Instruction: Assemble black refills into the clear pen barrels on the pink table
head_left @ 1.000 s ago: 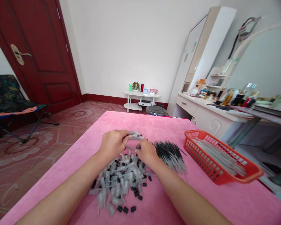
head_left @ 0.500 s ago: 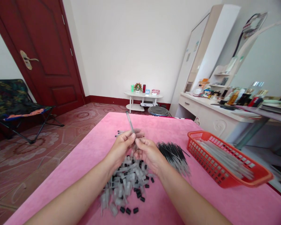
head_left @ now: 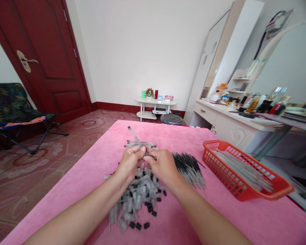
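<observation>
Pinching a slim pen (head_left: 134, 135) between thumb and fingers, the left hand (head_left: 130, 160) has it firmly, just above the desk (head_left: 170, 221) with its pink cover. And the right hand (head_left: 164, 165) is right there too, its fingers drawn in narrow at the pen's near end; whether they grip another small part, nobody can tell, because the knuckles hide it.

So how far along are we? Early, by the look of it! Just a small row of pens (head_left: 130, 143) lies beyond the hands, apparently put together, and one more is in the works. Against that, look at the supply: a big heap of translucent caps (head_left: 142, 192) spreads below the hands, with black plugs (head_left: 139, 226) scattered through it and along its near edge. To the right, a thick bundle of dark-ended refills (head_left: 190, 170), and further right, a red basket (head_left: 223, 177) well stocked with pale tubes (head_left: 241, 170). Plenty left, surely.

Now the held pen: tilted, its dark end pointing up and away to the left, clear of the fingers, its lower end tucked where both sets of fingertips meet.
</observation>
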`<action>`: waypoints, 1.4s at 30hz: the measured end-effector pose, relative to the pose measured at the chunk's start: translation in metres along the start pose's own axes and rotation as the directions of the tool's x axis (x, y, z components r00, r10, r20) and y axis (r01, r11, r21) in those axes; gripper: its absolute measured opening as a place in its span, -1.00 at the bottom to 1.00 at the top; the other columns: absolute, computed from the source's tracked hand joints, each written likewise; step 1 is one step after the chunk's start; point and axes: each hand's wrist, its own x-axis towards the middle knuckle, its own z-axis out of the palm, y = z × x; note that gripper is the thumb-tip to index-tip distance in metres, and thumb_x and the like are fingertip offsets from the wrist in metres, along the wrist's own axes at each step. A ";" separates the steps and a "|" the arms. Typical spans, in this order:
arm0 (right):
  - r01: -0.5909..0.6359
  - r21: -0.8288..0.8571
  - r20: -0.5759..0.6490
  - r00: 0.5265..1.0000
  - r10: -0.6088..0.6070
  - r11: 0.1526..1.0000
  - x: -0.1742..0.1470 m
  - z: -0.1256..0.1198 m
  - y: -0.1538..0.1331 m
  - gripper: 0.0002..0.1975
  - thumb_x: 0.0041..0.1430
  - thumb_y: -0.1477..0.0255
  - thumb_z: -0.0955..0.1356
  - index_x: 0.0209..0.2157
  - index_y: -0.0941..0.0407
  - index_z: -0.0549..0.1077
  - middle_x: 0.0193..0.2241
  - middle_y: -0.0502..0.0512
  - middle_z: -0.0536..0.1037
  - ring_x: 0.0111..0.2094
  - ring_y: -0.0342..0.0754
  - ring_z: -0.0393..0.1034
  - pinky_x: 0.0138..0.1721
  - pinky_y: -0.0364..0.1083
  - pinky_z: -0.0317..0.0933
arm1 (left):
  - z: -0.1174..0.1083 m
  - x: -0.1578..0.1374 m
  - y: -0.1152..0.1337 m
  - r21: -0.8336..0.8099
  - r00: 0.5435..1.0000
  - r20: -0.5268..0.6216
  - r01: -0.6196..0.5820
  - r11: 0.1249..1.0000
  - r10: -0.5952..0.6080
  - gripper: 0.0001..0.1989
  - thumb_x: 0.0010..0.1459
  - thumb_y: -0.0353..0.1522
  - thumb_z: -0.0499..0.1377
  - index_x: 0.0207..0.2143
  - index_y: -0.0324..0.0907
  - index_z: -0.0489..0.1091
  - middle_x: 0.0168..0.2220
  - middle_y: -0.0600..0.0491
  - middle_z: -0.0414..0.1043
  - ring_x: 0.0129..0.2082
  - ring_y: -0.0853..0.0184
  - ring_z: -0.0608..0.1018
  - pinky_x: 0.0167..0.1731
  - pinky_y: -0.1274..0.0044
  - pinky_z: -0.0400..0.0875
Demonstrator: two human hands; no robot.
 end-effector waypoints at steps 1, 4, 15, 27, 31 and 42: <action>0.020 -0.133 -0.025 0.999 -0.024 0.991 -0.002 -0.001 -0.002 -0.79 0.09 0.34 0.29 -0.27 0.02 0.52 -0.39 0.05 0.58 -0.40 -0.05 0.43 -0.41 -0.15 0.12 | 0.000 0.000 -0.002 0.000 1.000 -0.013 0.001 1.000 -0.001 -0.81 -0.15 -0.36 0.31 -0.46 -0.30 0.45 -0.53 0.07 0.45 -0.58 0.48 0.45 -0.55 0.66 0.35; 0.032 -0.419 -0.028 0.998 -0.048 0.907 -0.008 -0.001 -0.008 -0.71 0.12 0.35 0.25 -0.11 0.00 0.45 -0.31 0.11 0.57 -0.33 0.01 0.43 -0.36 -0.11 0.12 | -0.002 0.002 -0.005 0.005 0.999 -0.045 0.008 1.000 -0.007 -0.79 -0.16 -0.35 0.32 -0.45 -0.30 0.46 -0.52 0.07 0.46 -0.59 0.47 0.46 -0.54 0.64 0.36; -0.062 -0.468 -0.019 0.998 0.061 0.882 -0.009 0.014 0.013 -0.76 0.10 0.23 0.27 -0.40 0.03 0.51 -0.41 0.07 0.57 -0.32 -0.02 0.42 -0.36 -0.14 0.10 | -0.022 0.019 0.005 0.153 0.981 -0.192 -0.002 0.988 0.032 -0.68 -0.11 -0.22 0.28 -0.34 -0.28 0.47 -0.45 -0.01 0.50 -0.49 0.40 0.51 -0.45 0.58 0.38; -0.088 0.503 -0.152 0.970 0.188 0.860 0.019 -0.011 0.045 -0.64 0.02 0.28 0.32 -0.16 0.18 0.40 -0.35 0.12 0.51 -0.43 -0.10 0.38 -0.47 -0.15 0.25 | -0.026 0.017 -0.006 0.661 0.935 0.132 -0.331 0.674 0.330 -0.88 -0.16 -0.37 0.28 -0.46 -0.06 0.55 -0.51 0.04 0.52 -0.47 0.26 0.47 -0.44 0.55 0.26; -0.059 0.590 -0.219 0.948 0.230 0.805 0.020 -0.024 0.046 -0.77 -0.04 0.32 0.36 -0.38 0.19 0.46 -0.51 0.05 0.47 -0.56 -0.18 0.30 -0.54 -0.19 0.21 | -0.016 0.012 0.000 0.676 0.941 0.219 -0.337 0.655 0.257 -0.86 -0.13 -0.35 0.27 -0.42 -0.08 0.55 -0.42 0.02 0.55 -0.36 0.22 0.51 -0.36 0.52 0.31; -0.250 0.885 0.103 0.927 0.359 0.392 0.010 -0.005 0.022 -0.69 -0.16 0.25 0.44 -0.48 0.22 0.43 -0.59 0.02 0.47 -0.62 -0.23 0.31 -0.53 -0.20 0.25 | -0.007 0.008 0.014 0.232 0.979 0.067 -0.203 0.951 0.193 -0.72 -0.05 -0.26 0.25 -0.30 -0.26 0.48 -0.21 -0.08 0.49 -0.26 0.28 0.51 -0.32 0.52 0.40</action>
